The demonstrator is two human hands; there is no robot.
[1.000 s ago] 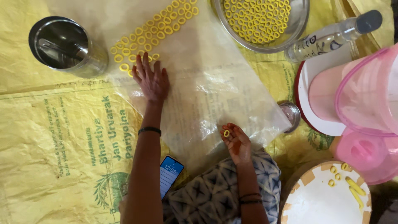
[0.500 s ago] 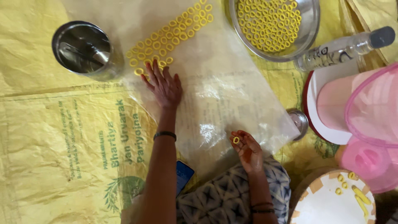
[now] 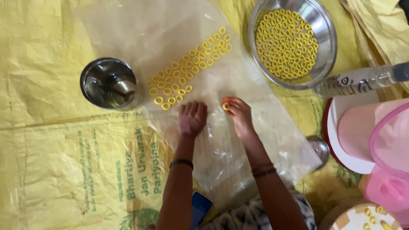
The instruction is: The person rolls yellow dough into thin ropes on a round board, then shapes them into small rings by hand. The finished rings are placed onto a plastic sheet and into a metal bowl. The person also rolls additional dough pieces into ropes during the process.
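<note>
Yellow woven sacking (image 3: 51, 170) with green print at the lower left covers the whole floor, folded and creased at the upper right of the frame, lit by soft, even daylight that throws only faint shadows.

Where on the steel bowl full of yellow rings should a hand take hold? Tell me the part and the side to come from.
Grip the steel bowl by its bare rolled rim, probably on the near edge facing the right hand. The rim flares outward and stands free of the yellow rings heaped inside. Avoid the near-right edge, where the clear bottle lies against it; a pinch over the rim likely suits best.
</note>
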